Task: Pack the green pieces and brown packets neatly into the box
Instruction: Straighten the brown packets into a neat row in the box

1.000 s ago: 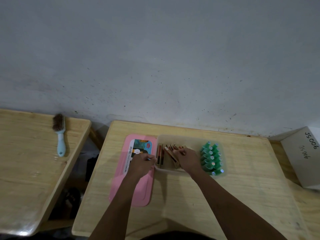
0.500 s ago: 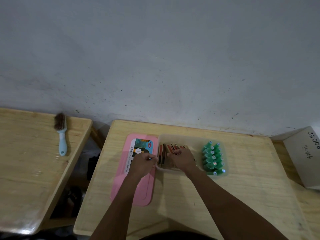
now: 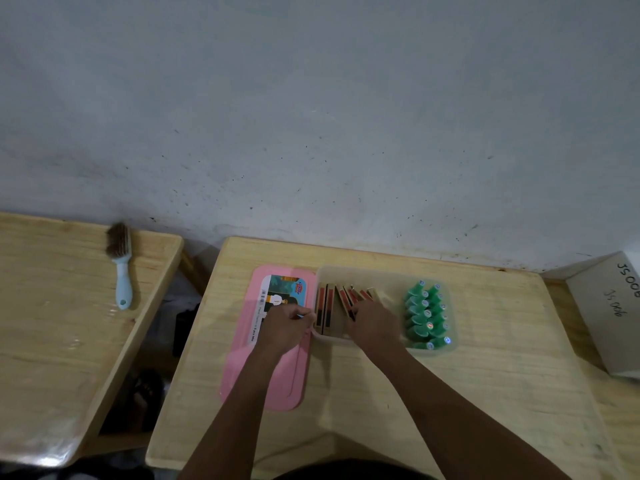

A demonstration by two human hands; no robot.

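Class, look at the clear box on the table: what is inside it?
Inside the box: brown packets standing on the left, green pieces in two rows on the right. The right hand covers some packets, so their count is hidden.

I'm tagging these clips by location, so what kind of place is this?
Probably a plain workroom or small packing station, not a home kitchen. Bare wooden tables stand against a scuffed, unpainted-looking wall, a hand-labelled cardboard box sits to the right, and a cleaning brush lies on the neighbouring table.

right hand (image 3: 372,323) shifted left, brown packets (image 3: 341,303) straighter
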